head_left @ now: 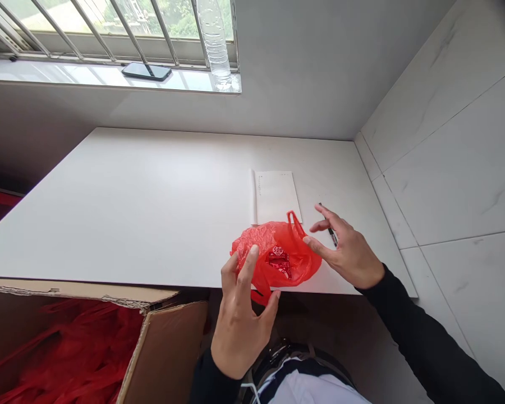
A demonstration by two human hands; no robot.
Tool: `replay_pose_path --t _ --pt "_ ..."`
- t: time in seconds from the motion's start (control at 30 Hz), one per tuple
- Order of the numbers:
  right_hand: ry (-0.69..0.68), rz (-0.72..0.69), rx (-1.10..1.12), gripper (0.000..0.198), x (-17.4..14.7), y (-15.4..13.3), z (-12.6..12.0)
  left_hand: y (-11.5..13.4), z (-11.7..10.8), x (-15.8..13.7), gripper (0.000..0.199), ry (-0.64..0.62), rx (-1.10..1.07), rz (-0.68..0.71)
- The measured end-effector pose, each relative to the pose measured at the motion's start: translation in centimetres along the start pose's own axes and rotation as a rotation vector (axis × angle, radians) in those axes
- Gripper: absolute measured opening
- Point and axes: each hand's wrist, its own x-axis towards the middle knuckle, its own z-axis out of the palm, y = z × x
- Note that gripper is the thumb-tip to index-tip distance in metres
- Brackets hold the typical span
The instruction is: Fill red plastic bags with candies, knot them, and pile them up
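Observation:
A red plastic bag point(261, 241) sits at the front edge of the white table, its mouth spread toward me and one handle loop standing up. Inside it lies a dark red packet point(280, 262) printed with "520". My left hand point(244, 314) is at the bag's near left side, fingers spread and thumb by the lower handle. On the other side, my right hand point(347, 247) has its fingers apart, with the thumb tip close to the bag's rim. Whether either thumb touches the plastic I cannot tell. A black pen point(333, 237) is partly hidden behind my right hand.
Behind the bag lies a white notebook point(275, 193) on the white table point(151, 196). An open cardboard box point(168, 342) with red material point(79, 348) stands at lower left. A phone point(146, 71) and a clear bottle point(216, 47) are on the windowsill. A tiled wall point(454, 168) bounds the right.

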Motion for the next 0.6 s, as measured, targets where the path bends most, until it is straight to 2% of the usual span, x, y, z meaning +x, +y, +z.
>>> replay_pose_path --t 0.07,0.13,0.2,0.3,0.37,0.43,0.53,0.6 --pt "-0.053 0.013 0.034 0.056 0.5 0.4 0.3 -0.5 0.0 -0.1 0.086 -0.057 0.088 0.038" --pt "-0.049 -0.038 0.009 0.065 1.0 0.4 0.8 -1.2 -0.1 -0.3 0.091 -0.138 0.21 0.075" --pt "-0.103 -0.082 0.04 0.072 1.4 0.1 1.4 -2.0 -0.4 -0.5 0.089 -0.194 0.322 0.113" --pt "-0.173 -0.095 0.198 0.038 1.5 -0.9 1.3 -3.0 -1.3 -0.7 0.076 -0.185 0.305 0.156" --pt "-0.09 -0.101 0.317 0.025 1.1 -1.8 0.2 -3.0 -2.3 -0.6 0.067 -0.121 0.218 0.185" --pt "0.029 -0.103 0.403 0.02 0.4 -2.8 -1.6 -2.2 -3.5 -0.2 0.059 0.0 0.153 0.209" --pt "0.208 -0.084 0.452 0.011 -0.8 -4.3 -4.4 0.1 -4.9 1.1 0.052 0.237 0.069 0.206" --pt "0.311 -0.08 0.477 0.009 -1.5 -5.1 -5.6 1.9 -5.2 2.1 0.042 0.371 -0.006 0.146"
